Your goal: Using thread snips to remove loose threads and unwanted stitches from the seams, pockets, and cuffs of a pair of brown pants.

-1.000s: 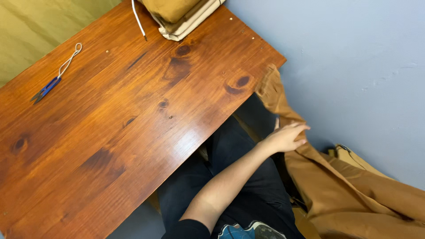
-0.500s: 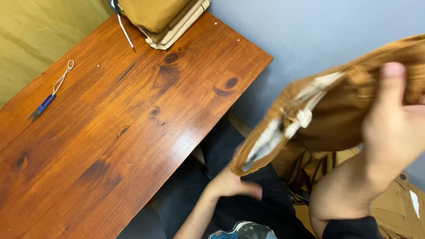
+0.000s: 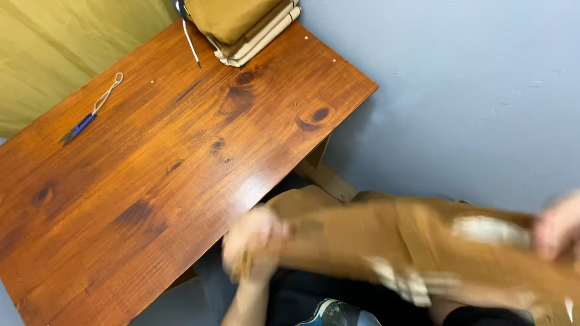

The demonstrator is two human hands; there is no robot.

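A brown garment (image 3: 386, 241) with pale lining patches is stretched out across my lap, blurred by motion. My left hand (image 3: 254, 241) grips its left end just off the wooden table's near corner. My right hand (image 3: 559, 226) holds the other end at the right edge of the head view. Both hands are blurred, with their fingers closed on the cloth.
The reddish wooden table (image 3: 169, 163) fills the left. Small blue thread snips on a white cord (image 3: 87, 115) lie near its far left edge. A stack of folded tan cloth (image 3: 241, 27) sits at the far corner. A grey-blue floor (image 3: 471, 90) lies to the right.
The garment has come down from being held up at the right. It now lies stretched sideways over my lap, and my left hand has taken hold of its left end.
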